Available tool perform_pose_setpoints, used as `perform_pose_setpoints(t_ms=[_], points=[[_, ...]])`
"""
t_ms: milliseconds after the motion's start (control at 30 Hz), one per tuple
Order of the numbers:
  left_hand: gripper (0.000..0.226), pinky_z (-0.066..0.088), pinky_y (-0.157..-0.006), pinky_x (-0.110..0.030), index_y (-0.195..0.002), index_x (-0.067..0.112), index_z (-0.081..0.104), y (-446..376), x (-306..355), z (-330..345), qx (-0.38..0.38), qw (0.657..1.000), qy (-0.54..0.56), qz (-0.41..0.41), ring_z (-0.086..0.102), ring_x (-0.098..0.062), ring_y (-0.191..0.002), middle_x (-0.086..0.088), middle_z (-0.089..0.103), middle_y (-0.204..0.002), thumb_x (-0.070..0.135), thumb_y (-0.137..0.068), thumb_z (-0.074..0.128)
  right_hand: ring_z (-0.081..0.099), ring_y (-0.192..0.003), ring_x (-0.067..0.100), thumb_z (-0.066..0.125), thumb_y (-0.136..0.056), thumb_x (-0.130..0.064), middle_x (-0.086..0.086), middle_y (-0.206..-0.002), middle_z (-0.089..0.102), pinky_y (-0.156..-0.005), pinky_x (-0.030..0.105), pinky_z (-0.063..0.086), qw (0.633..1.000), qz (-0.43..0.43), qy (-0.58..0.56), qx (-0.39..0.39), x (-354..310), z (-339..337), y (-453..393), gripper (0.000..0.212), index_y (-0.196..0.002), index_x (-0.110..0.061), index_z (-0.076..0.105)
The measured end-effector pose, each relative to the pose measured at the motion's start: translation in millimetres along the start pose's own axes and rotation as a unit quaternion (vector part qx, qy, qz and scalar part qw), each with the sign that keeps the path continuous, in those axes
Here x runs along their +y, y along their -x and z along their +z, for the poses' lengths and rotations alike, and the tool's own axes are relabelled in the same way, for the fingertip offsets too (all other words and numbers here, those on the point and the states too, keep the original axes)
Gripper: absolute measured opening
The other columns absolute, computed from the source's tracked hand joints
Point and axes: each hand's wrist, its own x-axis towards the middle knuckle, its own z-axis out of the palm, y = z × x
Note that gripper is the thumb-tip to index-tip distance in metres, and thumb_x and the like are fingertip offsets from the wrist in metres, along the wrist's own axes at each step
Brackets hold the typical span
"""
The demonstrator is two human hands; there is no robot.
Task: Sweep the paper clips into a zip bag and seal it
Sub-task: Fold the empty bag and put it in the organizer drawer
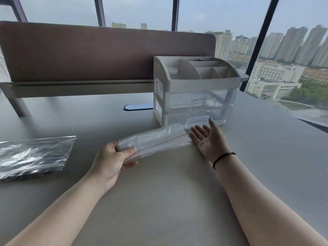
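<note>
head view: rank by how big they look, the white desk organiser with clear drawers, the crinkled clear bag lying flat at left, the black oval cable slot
1. White desk organiser with clear drawers
2. Crinkled clear bag at left, though it is nearer the camera and cut off
3. Black oval cable slot

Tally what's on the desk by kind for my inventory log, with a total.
Zip bags: 2, a clear one gripped by the left hand with the open right hand at its far end, and one lying flat at the left.
Desk organisers with drawers: 1.
Total: 3.
</note>
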Motion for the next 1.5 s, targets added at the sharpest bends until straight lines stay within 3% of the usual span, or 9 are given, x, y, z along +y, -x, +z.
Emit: perform_pose_setpoints(t_ms=[100, 233, 433, 733, 933, 1267, 1333, 1400, 1500], points=[[0.021, 0.054, -0.045, -0.021, -0.104, 0.002, 0.066, -11, -2, 23, 0.003, 1.000, 0.013, 0.005, 0.072, -0.010, -0.060, -0.014, 0.070, -0.093, -0.011, -0.089, 0.061, 0.059, -0.121, 0.032, 0.054, -0.099, -0.041, 0.020, -0.145, 0.049, -0.092, 0.040, 0.047, 1.000, 0.006, -0.020, -0.011, -4, 0, -16, 0.070, -0.151, -0.003, 0.027], [0.025, 0.056, -0.047, -0.022, -0.114, -0.005, 0.062, -25, -6, 52, 0.000, 1.000, 0.028, 0.003, 0.073, -0.013, -0.061, -0.015, 0.070, -0.094, -0.011, -0.089, 0.061, 0.061, -0.118, 0.034, 0.061, -0.093, -0.044, 0.016, -0.127, 0.061, -0.102, 0.052, 0.047, 0.999, 0.010, -0.031, -0.026, -4, 0, -34, 0.063, -0.140, -0.005, 0.044], [0.021, 0.057, -0.049, -0.023, -0.094, 0.008, 0.065, -39, -7, 78, -0.016, 0.998, 0.056, 0.006, 0.073, -0.014, -0.062, -0.005, 0.075, -0.081, -0.012, -0.090, 0.059, 0.059, -0.124, 0.038, 0.058, -0.092, -0.040, 0.019, -0.137, 0.059, -0.104, 0.052, 0.046, 0.989, 0.041, -0.083, -0.118, -7, -8, -47, 0.061, -0.142, -0.007, 0.047], [0.015, 0.058, -0.052, -0.021, -0.093, 0.005, 0.065, -32, -1, 69, -0.020, 0.992, 0.123, -0.026, 0.074, -0.014, -0.065, -0.007, 0.076, -0.083, -0.008, -0.090, 0.058, 0.042, -0.138, 0.042, 0.046, -0.097, -0.056, 0.023, -0.152, 0.038, -0.098, 0.050, 0.045, 0.994, 0.039, -0.103, -0.023, -8, -15, -14, 0.070, -0.148, -0.008, 0.035], [0.016, 0.059, -0.054, -0.021, -0.089, 0.005, 0.068, -26, 35, 97, -0.044, 0.988, 0.147, -0.005, 0.075, -0.016, -0.064, -0.007, 0.078, -0.079, -0.007, -0.092, 0.057, 0.059, -0.102, 0.040, 0.050, -0.099, -0.047, 0.027, -0.115, 0.055, -0.093, 0.048, 0.049, 0.996, 0.030, -0.086, 0.000, -15, -32, 25, 0.063, -0.143, -0.005, 0.036], [0.019, 0.064, -0.066, -0.038, -0.099, 0.002, 0.065, -80, 44, 188, 0.000, 0.980, -0.201, 0.014, 0.072, -0.037, -0.091, -0.022, 0.066, -0.116, -0.004, -0.082, 0.069, 0.057, -0.111, 0.041, 0.052, -0.102, -0.028, 0.027, -0.113, 0.055, -0.079, 0.046, 0.052, 0.996, 0.039, -0.079, -0.005, -22, -45, 46, 0.038, -0.129, -0.003, 0.040], [0.034, 0.059, -0.073, -0.034, -0.108, 0.000, 0.062, -89, 49, 193, -0.010, 0.916, -0.399, 0.043, 0.070, -0.035, -0.095, -0.016, 0.066, -0.115, 0.012, -0.078, 0.072, 0.060, -0.103, 0.039, 0.051, -0.102, -0.024, 0.027, -0.113, 0.056, -0.078, 0.046, 0.053, 0.996, 0.042, -0.073, -0.006, -23, -44, 45, 0.035, -0.127, -0.002, 0.041], [0.033, 0.046, -0.060, -0.027, -0.107, 0.000, 0.059, -84, 55, 200, -0.023, 0.834, -0.547, 0.061, 0.064, -0.033, -0.094, -0.016, 0.065, -0.109, 0.019, -0.082, 0.069, 0.061, -0.100, 0.039, 0.050, -0.102, -0.023, 0.027, -0.112, 0.057, -0.078, 0.046, 0.053, 0.997, 0.045, -0.066, -0.009, -23, -43, 45, 0.033, -0.125, -0.001, 0.042], [0.016, 0.033, -0.046, -0.028, -0.092, 0.002, 0.059, -80, 57, 210, -0.048, 0.794, -0.603, 0.066, 0.066, -0.034, -0.090, -0.020, 0.069, -0.101, 0.016, -0.084, 0.064, 0.062, -0.097, 0.038, 0.051, -0.102, -0.023, 0.026, -0.109, 0.056, -0.079, 0.045, 0.054, 0.997, 0.048, -0.061, -0.011, -23, -42, 45, 0.034, -0.126, -0.001, 0.042]])
